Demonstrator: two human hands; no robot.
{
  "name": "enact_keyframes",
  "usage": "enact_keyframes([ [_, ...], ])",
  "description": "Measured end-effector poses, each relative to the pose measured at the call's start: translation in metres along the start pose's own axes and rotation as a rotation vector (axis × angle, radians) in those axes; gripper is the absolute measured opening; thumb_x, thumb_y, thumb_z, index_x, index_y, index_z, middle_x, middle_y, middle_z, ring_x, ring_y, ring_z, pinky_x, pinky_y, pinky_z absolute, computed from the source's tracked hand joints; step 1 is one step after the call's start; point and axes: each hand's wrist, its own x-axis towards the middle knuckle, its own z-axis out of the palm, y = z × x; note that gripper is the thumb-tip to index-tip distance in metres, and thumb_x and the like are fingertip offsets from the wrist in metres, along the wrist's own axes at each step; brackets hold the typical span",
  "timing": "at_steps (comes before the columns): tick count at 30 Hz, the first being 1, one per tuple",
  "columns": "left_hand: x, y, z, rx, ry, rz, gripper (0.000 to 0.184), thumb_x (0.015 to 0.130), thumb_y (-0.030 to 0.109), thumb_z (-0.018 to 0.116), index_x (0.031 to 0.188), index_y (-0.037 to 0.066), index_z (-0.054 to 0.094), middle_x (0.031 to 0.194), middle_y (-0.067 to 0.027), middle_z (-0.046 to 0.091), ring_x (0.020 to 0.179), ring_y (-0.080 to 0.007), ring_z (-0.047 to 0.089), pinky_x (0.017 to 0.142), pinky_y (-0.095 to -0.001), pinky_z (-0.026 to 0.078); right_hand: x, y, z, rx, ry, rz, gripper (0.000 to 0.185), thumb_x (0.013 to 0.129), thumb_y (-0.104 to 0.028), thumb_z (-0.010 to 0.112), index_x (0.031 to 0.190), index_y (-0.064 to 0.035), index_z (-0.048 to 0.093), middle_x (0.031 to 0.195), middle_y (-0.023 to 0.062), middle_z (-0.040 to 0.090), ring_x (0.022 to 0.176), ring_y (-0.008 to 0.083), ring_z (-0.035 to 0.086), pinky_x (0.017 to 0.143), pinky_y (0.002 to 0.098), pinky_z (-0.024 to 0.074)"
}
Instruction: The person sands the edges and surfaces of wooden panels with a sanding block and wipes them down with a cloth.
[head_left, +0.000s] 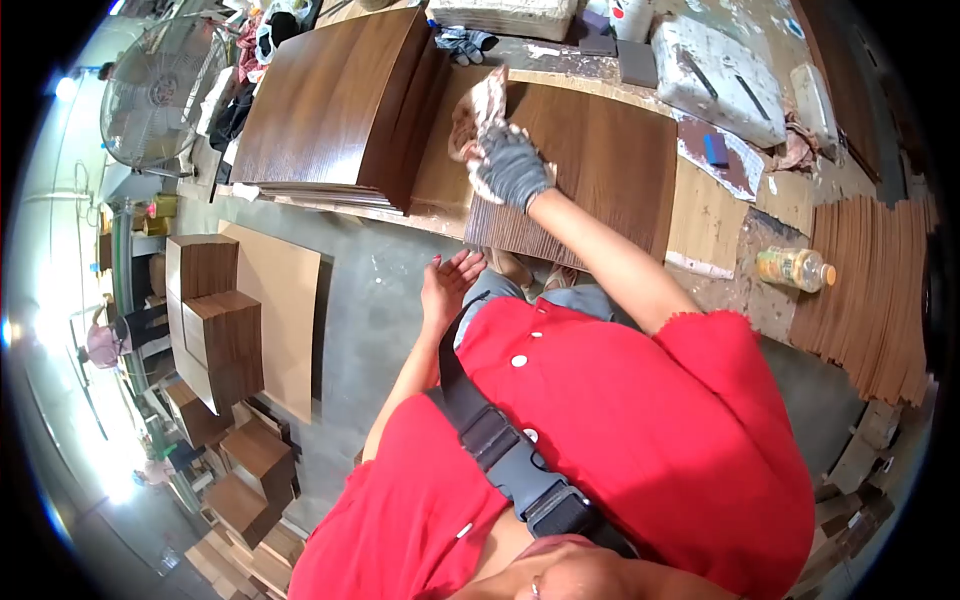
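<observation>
Panel stack (315, 105) sat left. Bare left hand (455, 283), fingers loosely extended, hung near brown panel (610, 150). Gloved right hand (511, 168) gripped cloth (470, 118) at panel's left side. Panel lay on bench (700, 215), bottle (787, 267) further right.

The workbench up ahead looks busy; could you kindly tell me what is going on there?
A person in a red top is at the workbench. Their gloved right hand holds a blotchy cloth at the left edge of a dark wood-grain panel. Their bare left hand is open and holds nothing, near the panel's front edge. A stack of similar panels stands to the left, and a bottle is off to the right.
</observation>
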Motion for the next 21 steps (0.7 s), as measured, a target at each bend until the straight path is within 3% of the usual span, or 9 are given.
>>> enact_keyframes([
  [3, 0.006, 0.004, 0.010, -0.216, -0.147, -0.024, 0.070, 0.099, 0.045, 0.032, 0.140, -0.012, 0.038, 0.142, -0.0284, 0.049, 0.133, -0.0379, 0.049, 0.115, -0.0450, 0.035, -0.043, -0.032, -0.018, 0.079, -0.023, -0.064, 0.064, 0.085, -0.046, 0.063, 0.135, -0.0065, 0.054, 0.146, 0.0192, 0.046, 0.140, 0.0391, 0.037, 0.118, 0.0499, 0.0242],
  [6, 0.013, 0.006, 0.003, -0.320, -0.140, -0.097, 0.069, 0.097, 0.044, 0.034, 0.138, -0.011, 0.040, 0.139, -0.0269, 0.052, 0.130, -0.0384, 0.051, 0.116, -0.0458, 0.034, -0.074, -0.052, -0.022, 0.113, -0.033, -0.159, 0.060, 0.080, -0.039, 0.068, 0.129, -0.0070, 0.059, 0.141, 0.0215, 0.049, 0.135, 0.0419, 0.042, 0.117, 0.0507, 0.0268],
  [10, 0.042, 0.001, -0.045, -0.331, -0.225, -0.250, 0.067, 0.095, 0.046, 0.039, 0.132, -0.009, 0.047, 0.126, -0.0236, 0.059, 0.126, -0.0401, 0.052, 0.115, -0.0499, 0.034, -0.103, -0.076, -0.005, 0.130, 0.056, -0.143, 0.052, 0.088, -0.030, 0.059, 0.135, -0.0081, 0.055, 0.140, 0.0147, 0.053, 0.133, 0.0322, 0.046, 0.115, 0.0487, 0.0317],
  [11, 0.044, 0.001, -0.051, -0.181, -0.151, -0.218, 0.066, 0.095, 0.047, 0.038, 0.129, -0.008, 0.049, 0.122, -0.0233, 0.060, 0.128, -0.0403, 0.050, 0.114, -0.0506, 0.034, -0.113, -0.078, 0.004, 0.075, 0.097, -0.176, 0.051, 0.089, -0.029, 0.058, 0.136, -0.0085, 0.055, 0.139, 0.0139, 0.054, 0.133, 0.0304, 0.047, 0.114, 0.0480, 0.0324],
  [13, 0.053, 0.001, -0.057, -0.175, -0.610, -0.138, 0.064, 0.097, 0.046, 0.033, 0.126, -0.009, 0.051, 0.122, -0.0258, 0.062, 0.120, -0.0413, 0.057, 0.106, -0.0499, 0.043, -0.126, -0.087, -0.007, -0.018, 0.082, -0.202, 0.051, 0.089, -0.025, 0.056, 0.138, -0.0101, 0.053, 0.138, 0.0104, 0.055, 0.133, 0.0280, 0.048, 0.114, 0.0469, 0.0331],
  [14, 0.054, 0.007, -0.064, -0.010, -0.456, -0.065, 0.064, 0.099, 0.046, 0.031, 0.122, -0.009, 0.053, 0.115, -0.0265, 0.064, 0.112, -0.0408, 0.062, 0.102, -0.0488, 0.046, -0.132, -0.091, -0.021, -0.012, 0.033, -0.224, 0.052, 0.089, -0.024, 0.055, 0.139, -0.0102, 0.053, 0.140, 0.0087, 0.053, 0.134, 0.0293, 0.047, 0.114, 0.0474, 0.0323],
  [16, 0.053, 0.021, -0.071, 0.347, -0.128, 0.001, 0.066, 0.102, 0.047, 0.028, 0.115, -0.011, 0.056, 0.103, -0.0277, 0.069, 0.095, -0.0397, 0.070, 0.095, -0.0465, 0.052, -0.143, -0.089, -0.008, 0.012, 0.178, -0.170, 0.055, 0.084, -0.025, 0.060, 0.137, -0.0079, 0.053, 0.144, 0.0131, 0.048, 0.137, 0.0307, 0.042, 0.116, 0.0489, 0.0290],
  [18, 0.046, 0.036, -0.071, 0.442, -0.170, 0.043, 0.066, 0.103, 0.046, 0.027, 0.106, -0.012, 0.059, 0.096, -0.0282, 0.069, 0.091, -0.0390, 0.071, 0.090, -0.0463, 0.055, -0.166, -0.079, 0.000, -0.074, 0.228, -0.085, 0.046, 0.088, -0.026, 0.058, 0.130, -0.0071, 0.057, 0.145, 0.0141, 0.047, 0.137, 0.0321, 0.040, 0.117, 0.0499, 0.0245],
  [21, 0.029, 0.056, -0.053, 0.512, -0.176, 0.203, 0.066, 0.105, 0.043, 0.029, 0.089, -0.011, 0.062, 0.084, -0.0240, 0.069, 0.080, -0.0352, 0.071, 0.078, -0.0438, 0.059, -0.208, -0.047, -0.018, -0.143, 0.322, 0.129, 0.050, 0.084, -0.026, 0.062, 0.130, -0.0084, 0.055, 0.145, 0.0126, 0.047, 0.140, 0.0315, 0.039, 0.117, 0.0509, 0.0264],
])
